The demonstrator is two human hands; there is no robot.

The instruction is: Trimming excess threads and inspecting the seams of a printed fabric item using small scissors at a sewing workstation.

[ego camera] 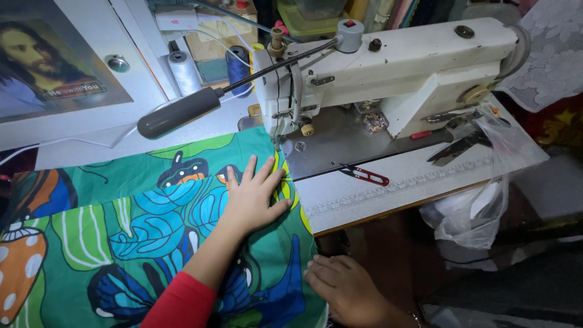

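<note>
Beside needle [280,141]: left hand [255,197] flat on printed fabric [152,225], fingers spread, gripping nothing, nearer needle; right hand [347,288] rests open at fabric's near edge.

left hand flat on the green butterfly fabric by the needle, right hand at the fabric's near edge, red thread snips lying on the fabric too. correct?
Not quite. The red thread snips lie on the bare white table to the right of the fabric, not on it. The rest holds in the head view: left hand flat on the green butterfly fabric by the needle, right hand at its near edge.
</note>
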